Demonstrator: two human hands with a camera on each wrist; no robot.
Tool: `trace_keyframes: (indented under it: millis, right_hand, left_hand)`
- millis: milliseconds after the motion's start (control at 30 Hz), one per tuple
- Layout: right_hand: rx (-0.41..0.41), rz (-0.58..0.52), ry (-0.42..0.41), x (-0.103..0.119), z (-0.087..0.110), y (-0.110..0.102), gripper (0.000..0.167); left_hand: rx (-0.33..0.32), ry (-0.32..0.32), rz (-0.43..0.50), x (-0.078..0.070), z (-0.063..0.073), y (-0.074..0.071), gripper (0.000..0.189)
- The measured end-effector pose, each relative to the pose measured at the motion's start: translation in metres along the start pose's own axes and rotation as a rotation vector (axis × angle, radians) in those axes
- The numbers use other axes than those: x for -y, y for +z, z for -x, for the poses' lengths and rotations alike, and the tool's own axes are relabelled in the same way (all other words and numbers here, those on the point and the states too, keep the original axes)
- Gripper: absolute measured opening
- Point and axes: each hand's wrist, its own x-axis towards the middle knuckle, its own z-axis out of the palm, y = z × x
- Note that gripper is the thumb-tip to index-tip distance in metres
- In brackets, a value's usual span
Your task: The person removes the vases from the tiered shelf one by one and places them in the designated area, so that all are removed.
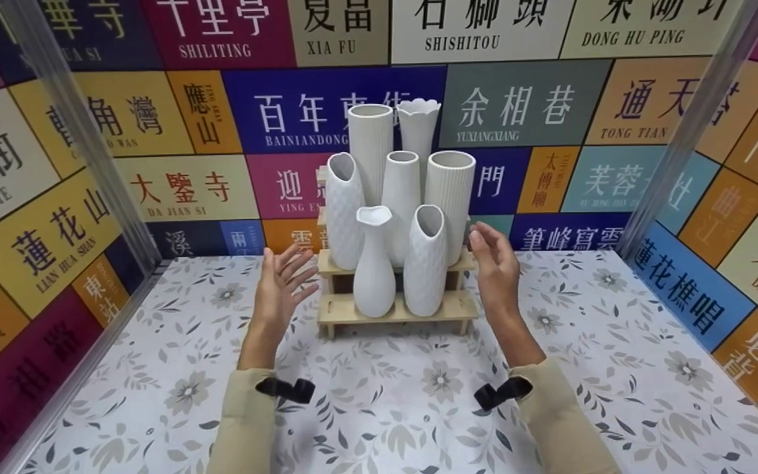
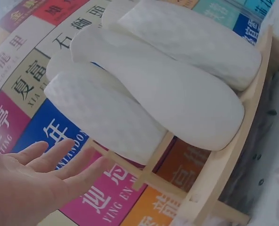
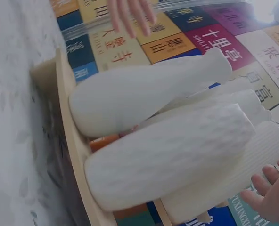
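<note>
Several white vases stand upright on a stepped wooden rack (image 1: 395,308) in the head view. On its lowest step are a vase with a flared, wavy mouth (image 1: 375,280) and a textured vase with a slanted mouth (image 1: 426,276). Behind them rise another slanted-mouth vase (image 1: 346,220), a smooth tapered vase (image 1: 402,197) and a ribbed vase (image 1: 453,197). A taller ribbed vase (image 1: 371,141) and a scalloped-rim vase (image 1: 418,128) are at the back. Left of the rack, my left hand (image 1: 276,286) has its fingers spread, holding nothing. My right hand (image 1: 499,280), likewise holding nothing, is close by the rack's right side.
A white tablecloth (image 1: 379,401) with grey flowers and leaves covers the table. Colourful panels (image 1: 346,85) with Chinese place names line the back and sides. Clear upright edges (image 1: 99,145) stand at the left and right corners. Black straps (image 1: 287,390) circle both sleeves.
</note>
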Motion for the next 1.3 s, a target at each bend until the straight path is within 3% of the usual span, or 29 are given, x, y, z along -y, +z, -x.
trace_keyframes:
  millis: [167, 333, 467, 800, 1033, 1200, 1300]
  right_hand:
    - [-0.031, -0.077, 0.022, -0.006, 0.000, 0.007, 0.049]
    - [-0.041, -0.118, 0.069, -0.017, 0.000, 0.009, 0.051]
    - [-0.031, -0.126, 0.097, -0.027, 0.000, 0.010, 0.052]
    - [0.020, -0.092, 0.133, -0.045, 0.001, 0.015, 0.055]
    - [0.056, -0.094, 0.115, -0.048, 0.000, 0.015, 0.057]
    - [0.078, -0.037, 0.129, -0.050, 0.002, 0.014, 0.063]
    - [0.105, 0.004, 0.137, -0.053, 0.001, 0.011, 0.067]
  left_hand:
    - [-0.079, -0.036, 0.035, 0.017, -0.001, -0.004, 0.062]
    - [-0.201, -0.086, 0.005, 0.033, 0.000, -0.009, 0.049]
    - [-0.251, -0.082, -0.022, 0.045, 0.000, -0.014, 0.041]
    - [-0.407, -0.100, -0.035, 0.059, -0.004, -0.019, 0.037]
    - [-0.448, -0.120, -0.108, 0.068, -0.005, -0.011, 0.038]
    - [-0.506, -0.194, -0.176, 0.087, -0.005, -0.014, 0.044]
    - [-0.506, -0.233, -0.196, 0.101, -0.009, -0.014, 0.045]
